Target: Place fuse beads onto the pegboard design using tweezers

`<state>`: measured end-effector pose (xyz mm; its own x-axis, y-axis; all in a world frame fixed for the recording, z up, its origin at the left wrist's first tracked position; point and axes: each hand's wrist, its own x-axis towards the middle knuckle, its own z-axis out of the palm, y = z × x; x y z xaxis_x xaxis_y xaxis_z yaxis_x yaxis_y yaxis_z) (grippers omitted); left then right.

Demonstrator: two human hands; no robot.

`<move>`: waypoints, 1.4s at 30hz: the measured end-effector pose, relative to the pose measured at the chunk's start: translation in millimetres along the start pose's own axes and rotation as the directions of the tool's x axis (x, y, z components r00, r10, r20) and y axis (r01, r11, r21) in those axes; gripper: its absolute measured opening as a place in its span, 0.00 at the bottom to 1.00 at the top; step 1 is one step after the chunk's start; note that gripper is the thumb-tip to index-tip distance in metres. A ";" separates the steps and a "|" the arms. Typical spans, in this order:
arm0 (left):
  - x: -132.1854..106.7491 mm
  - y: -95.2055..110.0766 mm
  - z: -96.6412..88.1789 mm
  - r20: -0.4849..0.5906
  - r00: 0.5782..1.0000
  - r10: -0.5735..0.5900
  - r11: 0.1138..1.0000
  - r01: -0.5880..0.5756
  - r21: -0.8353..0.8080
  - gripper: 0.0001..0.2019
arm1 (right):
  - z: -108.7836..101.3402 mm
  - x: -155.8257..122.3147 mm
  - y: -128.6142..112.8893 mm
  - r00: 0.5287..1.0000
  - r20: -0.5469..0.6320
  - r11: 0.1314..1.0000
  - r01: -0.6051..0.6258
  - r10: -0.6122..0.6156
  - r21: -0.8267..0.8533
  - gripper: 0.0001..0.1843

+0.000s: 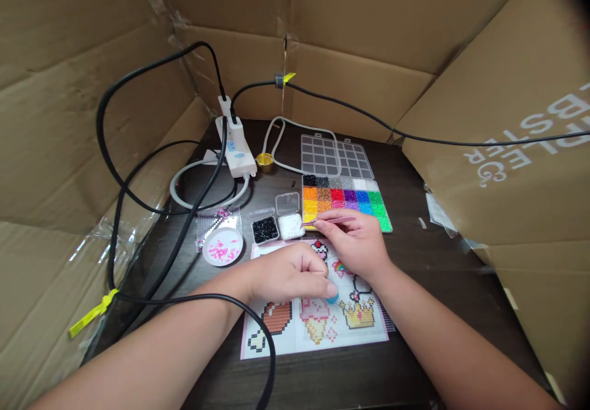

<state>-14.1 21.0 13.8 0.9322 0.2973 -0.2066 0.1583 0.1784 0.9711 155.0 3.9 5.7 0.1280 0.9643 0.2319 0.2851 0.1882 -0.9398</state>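
My right hand (357, 247) grips a pair of pink tweezers (334, 220). Their tips point left, at the right edge of a small open box of white beads (290, 227); whether they pinch a bead is too small to tell. My left hand (295, 275) is closed over a printed pattern sheet (322, 350). A bit of blue (332, 298) shows under its thumb, and what it is stays hidden. Among the pixel pictures on the sheet are an ice cream (316, 324) and a crown (358, 315), partly covered by my hands.
Beside the white beads stands a box of black beads (265, 230). A white dish (224, 247) holds pink beads. Behind lies a sectioned case of coloured beads (343, 196) with its lid open. A power strip (237, 155) stands at the back left. A black cable (230, 299) crosses above my left forearm.
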 end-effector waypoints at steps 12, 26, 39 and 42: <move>-0.3 2.2 0.0 -0.010 1.000 -0.020 0.999 0.020 0.025 0.28 | -2.4 -0.6 2.3 0.999 0.026 0.999 0.025 -0.024 -0.044 0.03; 1.1 2.9 0.6 0.005 1.000 0.008 1.000 -0.008 0.022 0.29 | 0.5 0.0 7.0 1.000 0.018 1.000 0.022 -0.022 -0.001 0.02; 0.5 -1.1 0.1 -0.004 1.000 0.010 0.999 -0.010 0.033 0.29 | -0.7 0.1 4.1 1.000 0.005 0.999 0.020 -0.019 -0.034 0.02; 0.3 -1.7 0.1 -0.007 1.000 0.004 0.999 -0.004 0.039 0.29 | -0.6 0.1 4.4 0.999 0.028 0.999 0.017 -0.016 -0.041 0.03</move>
<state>-14.1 20.8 12.2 0.9305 0.3045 -0.2037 0.1675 0.1411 0.9757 156.9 4.7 1.7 0.0970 0.9660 0.2395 0.3255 0.1966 -0.9249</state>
